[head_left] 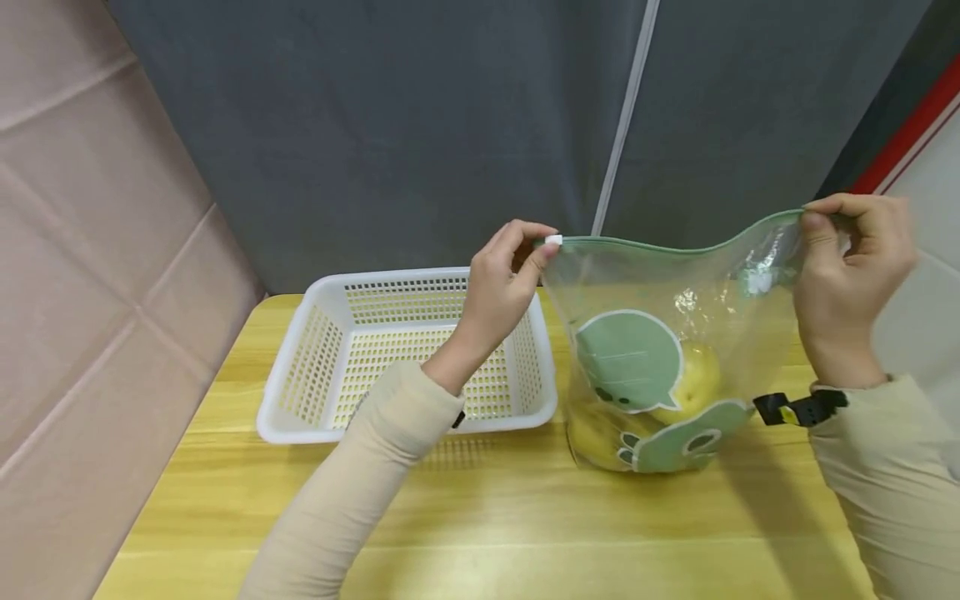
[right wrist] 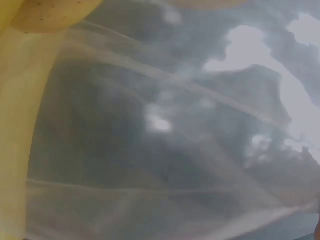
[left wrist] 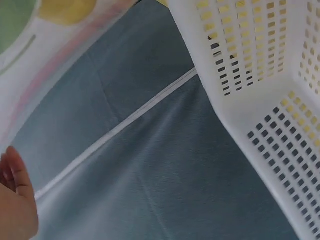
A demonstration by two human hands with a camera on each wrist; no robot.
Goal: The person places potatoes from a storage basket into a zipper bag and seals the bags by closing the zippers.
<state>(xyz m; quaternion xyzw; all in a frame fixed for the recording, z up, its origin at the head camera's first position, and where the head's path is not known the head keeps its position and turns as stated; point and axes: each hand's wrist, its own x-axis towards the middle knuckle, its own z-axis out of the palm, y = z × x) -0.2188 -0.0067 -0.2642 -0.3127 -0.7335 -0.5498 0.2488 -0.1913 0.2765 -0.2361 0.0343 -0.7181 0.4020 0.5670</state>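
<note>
A clear zip bag with green cartoon prints stands upright on the table, several yellow fruits inside its lower part. My left hand pinches the white zip slider at the left end of the green zip. With thumb and fingers, my right hand grips the bag's top right corner, so the top edge is spread and sags between the hands. In the right wrist view, the clear plastic fills most of the picture, with a speckled yellow fruit at upper left. Whether the zip is fully closed cannot be told.
Left of the bag, a white perforated plastic basket sits on the wooden table, partly behind my left forearm. A grey curtain hangs behind the table. Pinkish padded panels stand on the left.
</note>
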